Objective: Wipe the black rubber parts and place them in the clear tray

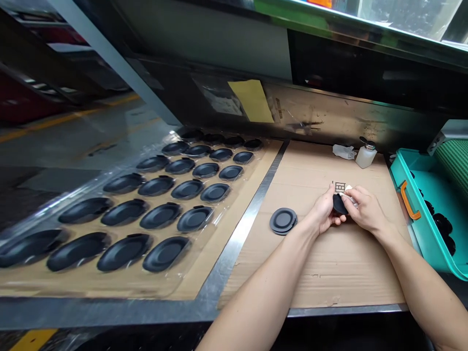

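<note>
1. Left hand: fingers curled, closed on the left edge of a round black rubber disc, held just above the brown corrugated cardboard sheet.
2. Right hand: fingers curled, pressing a crumpled white cloth onto the disc.
3. Flat round dark rubber disc lies on the cardboard, left of the hands.
4. Far left: rows of black oval rubber parts in clear plastic.

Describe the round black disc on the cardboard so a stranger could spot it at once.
Find the steel strip with rows of black oval pieces on its left and a cardboard sheet on its right. On the cardboard, just left of the person's left hand, lies a round dark disc. Unlike the ovals, it is circular, lying alone, untouched.
</note>
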{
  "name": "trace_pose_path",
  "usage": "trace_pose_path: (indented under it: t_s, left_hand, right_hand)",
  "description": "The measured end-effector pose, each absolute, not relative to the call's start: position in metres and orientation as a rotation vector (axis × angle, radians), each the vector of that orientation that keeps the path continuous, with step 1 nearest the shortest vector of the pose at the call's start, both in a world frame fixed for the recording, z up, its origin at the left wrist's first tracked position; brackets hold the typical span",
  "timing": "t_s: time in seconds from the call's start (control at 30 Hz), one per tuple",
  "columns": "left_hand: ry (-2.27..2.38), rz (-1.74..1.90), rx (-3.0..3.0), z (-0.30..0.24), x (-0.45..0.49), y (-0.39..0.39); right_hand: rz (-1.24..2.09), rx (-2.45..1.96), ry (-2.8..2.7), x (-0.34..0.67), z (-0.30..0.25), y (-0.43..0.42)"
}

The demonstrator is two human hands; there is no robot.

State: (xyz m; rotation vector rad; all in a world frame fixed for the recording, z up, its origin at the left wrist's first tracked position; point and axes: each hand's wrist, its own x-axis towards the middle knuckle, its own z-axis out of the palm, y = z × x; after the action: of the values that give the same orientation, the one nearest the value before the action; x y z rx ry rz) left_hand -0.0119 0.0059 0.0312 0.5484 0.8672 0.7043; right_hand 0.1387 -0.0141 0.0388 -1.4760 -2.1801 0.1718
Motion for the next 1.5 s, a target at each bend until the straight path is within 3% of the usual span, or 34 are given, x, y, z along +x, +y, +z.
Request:
trace_pose_path:
  t_s: [0.27, 0.57, 1.5]
  left_hand:
    - [1.119, 0.729, 0.901, 0.026, -0.002, -0.004]
    - [1.135, 0.528, 1.176, 0.025, -0.008, -0.004]
    - [1.172, 0.496, 1.163, 0.026, -0.004, 0.0]
  right_hand:
    - [-0.095, -1.7, -2.437, 0.135, 0.053, -0.024]
    - [0.076, -1.573, -2.478, 0.143, 0.052, -0.019]
    - [-0.092, -1.553, -2.48, 0.141, 0.045, -0.015]
